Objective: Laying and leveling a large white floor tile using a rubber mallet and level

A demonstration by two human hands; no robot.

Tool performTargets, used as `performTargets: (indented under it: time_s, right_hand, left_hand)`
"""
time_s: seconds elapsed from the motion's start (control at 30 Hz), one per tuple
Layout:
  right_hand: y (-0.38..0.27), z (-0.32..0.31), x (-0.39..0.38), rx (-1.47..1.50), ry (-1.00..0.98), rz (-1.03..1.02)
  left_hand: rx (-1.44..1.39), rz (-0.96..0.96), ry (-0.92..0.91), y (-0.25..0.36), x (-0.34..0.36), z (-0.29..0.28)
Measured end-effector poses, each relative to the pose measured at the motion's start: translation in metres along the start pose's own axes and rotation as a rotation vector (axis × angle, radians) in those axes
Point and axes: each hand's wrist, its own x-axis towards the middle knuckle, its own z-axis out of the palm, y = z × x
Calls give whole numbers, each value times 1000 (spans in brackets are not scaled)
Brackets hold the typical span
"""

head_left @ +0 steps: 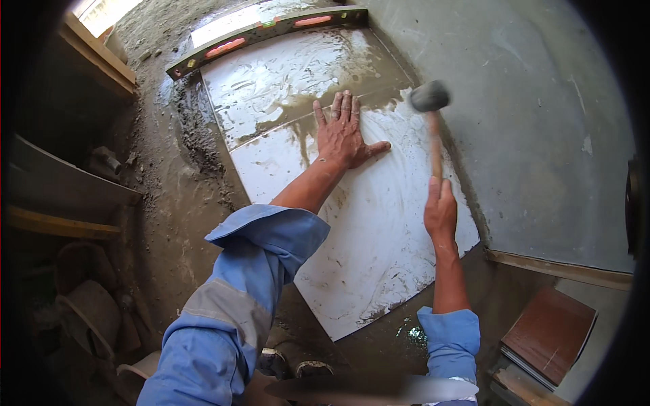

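My left hand lies flat with fingers spread across the seam between two large white floor tiles. In my right hand is the wooden handle of a rubber mallet. Its dark head, slightly blurred, shows over the right edge of the nearer tile, close to the wall; whether it touches the tile I cannot tell. Wet grey mortar smears both surfaces, most of all around the seam. Across the farther tile rests a long spirit level with reddish and green vials.
A grey plastered wall rises along the right side. At the lower right are stacked reddish-brown tiles. Muddy, wet ground runs along the left, beside dark boards and a wooden beam. My shoes show at the bottom.
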Motion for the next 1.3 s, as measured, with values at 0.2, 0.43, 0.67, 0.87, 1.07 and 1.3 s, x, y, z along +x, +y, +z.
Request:
performTargets:
  time_s: [0.2, 0.43, 0.67, 0.87, 1.07, 1.3]
  right_hand:
    - [-8, 8, -6, 174, 228, 15]
    - [-21, -8, -26, 212, 178, 32]
    - [-15, -15, -42, 237, 101, 97]
    - [-25, -15, -39, 178, 52, 57]
    - [-6, -3, -44, 107, 34, 56]
    - [-3, -8, -56, -63, -166, 139]
  left_hand:
    - [-19, 17, 18, 5, 2, 6]
    - [2, 20, 49, 1, 2, 5]
    - [20, 14, 41, 0, 3, 7]
    - [46, 1, 34, -4, 3, -4]
    - [3, -19, 30, 0, 1, 3]
    - [-33, -26, 4, 3, 2, -8]
